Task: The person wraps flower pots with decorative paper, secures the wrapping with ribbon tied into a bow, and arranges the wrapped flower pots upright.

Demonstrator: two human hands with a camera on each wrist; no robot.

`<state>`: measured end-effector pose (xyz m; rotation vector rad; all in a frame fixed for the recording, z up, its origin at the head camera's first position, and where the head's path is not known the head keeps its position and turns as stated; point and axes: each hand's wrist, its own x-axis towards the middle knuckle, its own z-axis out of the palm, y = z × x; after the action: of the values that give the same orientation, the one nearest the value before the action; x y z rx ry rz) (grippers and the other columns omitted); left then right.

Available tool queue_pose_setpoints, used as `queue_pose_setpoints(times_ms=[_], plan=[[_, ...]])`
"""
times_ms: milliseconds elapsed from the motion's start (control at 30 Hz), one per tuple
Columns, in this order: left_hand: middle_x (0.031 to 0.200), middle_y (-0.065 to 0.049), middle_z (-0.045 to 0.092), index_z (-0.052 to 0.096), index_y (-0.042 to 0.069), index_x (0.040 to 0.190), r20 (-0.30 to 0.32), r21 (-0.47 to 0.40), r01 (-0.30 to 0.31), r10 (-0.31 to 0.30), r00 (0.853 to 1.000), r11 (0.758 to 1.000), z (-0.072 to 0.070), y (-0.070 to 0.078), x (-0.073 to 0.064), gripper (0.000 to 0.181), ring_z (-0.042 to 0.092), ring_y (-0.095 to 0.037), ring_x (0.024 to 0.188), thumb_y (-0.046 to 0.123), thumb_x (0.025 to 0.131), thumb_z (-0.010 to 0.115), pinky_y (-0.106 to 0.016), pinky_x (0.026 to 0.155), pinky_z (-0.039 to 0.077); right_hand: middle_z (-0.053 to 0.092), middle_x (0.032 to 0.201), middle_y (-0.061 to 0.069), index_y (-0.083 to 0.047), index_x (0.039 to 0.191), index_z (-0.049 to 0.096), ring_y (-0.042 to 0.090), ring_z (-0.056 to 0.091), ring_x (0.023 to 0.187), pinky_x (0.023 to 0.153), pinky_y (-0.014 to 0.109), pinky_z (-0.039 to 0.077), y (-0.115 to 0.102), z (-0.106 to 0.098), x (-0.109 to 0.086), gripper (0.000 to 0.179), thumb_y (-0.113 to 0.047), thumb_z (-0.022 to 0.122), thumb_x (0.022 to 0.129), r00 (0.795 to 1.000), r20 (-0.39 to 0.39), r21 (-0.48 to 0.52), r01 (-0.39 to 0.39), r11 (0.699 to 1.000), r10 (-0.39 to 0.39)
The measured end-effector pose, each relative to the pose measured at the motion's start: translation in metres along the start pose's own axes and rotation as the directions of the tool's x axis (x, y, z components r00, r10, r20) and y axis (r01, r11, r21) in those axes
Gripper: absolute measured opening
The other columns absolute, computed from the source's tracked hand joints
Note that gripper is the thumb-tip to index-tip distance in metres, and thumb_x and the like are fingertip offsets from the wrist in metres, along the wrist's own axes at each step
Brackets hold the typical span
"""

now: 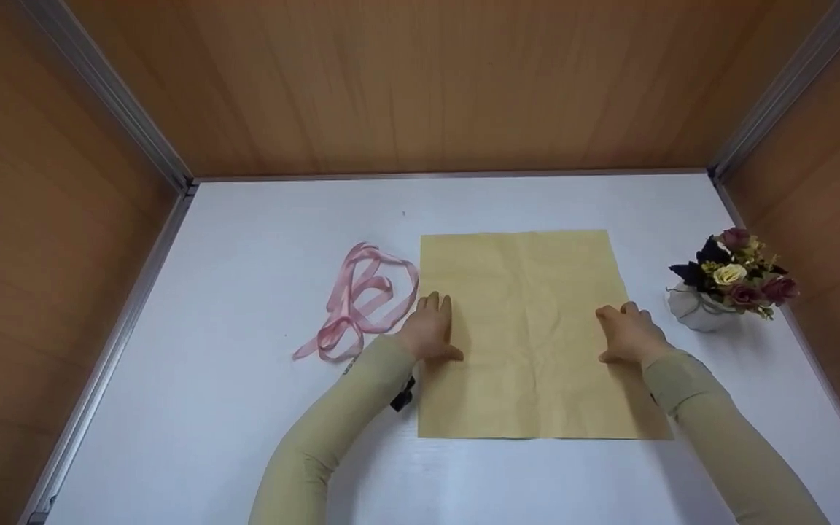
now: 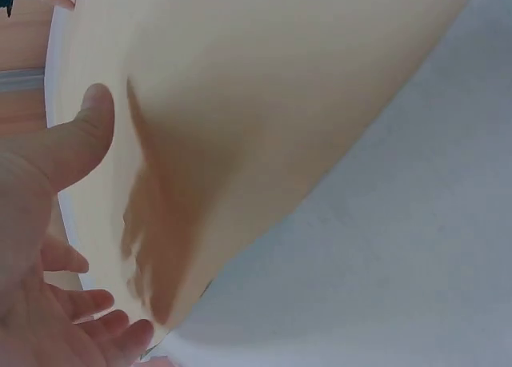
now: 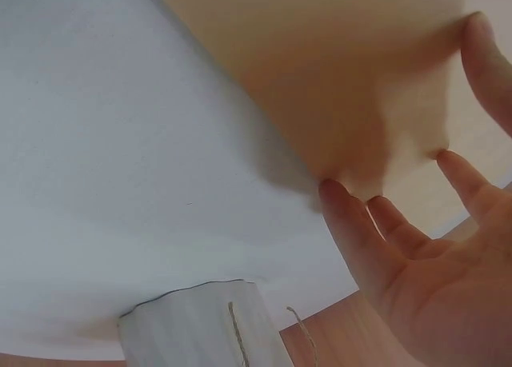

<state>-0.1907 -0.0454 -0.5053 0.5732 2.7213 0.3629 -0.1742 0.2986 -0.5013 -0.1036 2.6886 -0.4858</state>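
A sheet of brown kraft paper (image 1: 522,306) lies flat on the white table, with creases down its middle. Over its left edge is my left hand (image 1: 429,329), fingers extended and thumb spread; in the left wrist view this hand (image 2: 48,247) has nothing in its grasp and casts a shadow on the paper. At the opposite edge, my right hand (image 1: 631,337) has its fingers spread. The right wrist view shows fingertips (image 3: 336,195) touching the sheet near its edge. A loosely looped pink ribbon (image 1: 345,288) lies just left of the paper and my left hand.
A white pot (image 1: 701,310) with flowers (image 1: 730,275) stands right of the paper, close to my right hand. Wooden panels (image 1: 449,87) with metal edging enclose the back and sides of the white table (image 1: 245,292).
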Motion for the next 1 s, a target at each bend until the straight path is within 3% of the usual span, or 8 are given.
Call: queue_pose_setpoints(times_ms=[100,367,733,1000], plan=[[0.148,-0.029,0.023,0.024,-0.009,0.145,0.037,0.029,0.032,-0.033,0.999,0.999,0.002,-0.002,-0.003,0.108,0.027,-0.04,0.136,0.044,0.07,0.081,-0.041,0.108,0.036,0.031,0.13,0.038,0.002,0.137,0.04,0.056,0.035,0.114,0.084,0.062,0.041,0.0,0.0,-0.001,0.077,-0.014,0.08,0.074,1.0,-0.005,-0.007,0.015,1.0,-0.015],[0.147,-0.03,0.028,0.033,-0.009,0.141,0.017,0.157,0.039,-0.042,0.999,0.987,0.004,-0.004,-0.004,0.107,0.031,-0.039,0.135,0.049,0.066,0.082,-0.039,0.105,0.04,0.033,0.129,0.038,0.001,0.137,0.04,0.055,0.037,0.113,0.085,0.062,0.041,0.0,0.002,-0.001,0.077,-0.015,0.08,0.073,1.0,-0.015,-0.006,0.021,1.0,-0.021],[0.147,-0.032,0.026,0.032,-0.01,0.141,0.03,0.163,0.05,-0.056,0.998,0.985,0.006,-0.004,-0.002,0.109,0.029,-0.042,0.136,0.05,0.066,0.082,-0.04,0.108,0.037,0.029,0.134,0.039,0.001,0.14,0.038,0.057,0.032,0.118,0.089,0.065,0.039,0.005,0.003,0.0,0.079,-0.016,0.079,0.075,1.0,-0.009,0.006,0.018,1.0,-0.017],[0.147,-0.031,0.026,0.032,-0.01,0.141,0.025,0.161,0.043,-0.048,0.999,0.986,0.005,-0.001,-0.003,0.107,0.03,-0.041,0.135,0.049,0.067,0.082,-0.04,0.108,0.037,0.03,0.136,0.039,0.008,0.138,0.038,0.056,0.028,0.122,0.099,0.064,0.031,0.015,-0.006,0.0,0.074,-0.028,0.072,0.082,0.998,0.028,0.15,0.043,0.988,-0.048]])
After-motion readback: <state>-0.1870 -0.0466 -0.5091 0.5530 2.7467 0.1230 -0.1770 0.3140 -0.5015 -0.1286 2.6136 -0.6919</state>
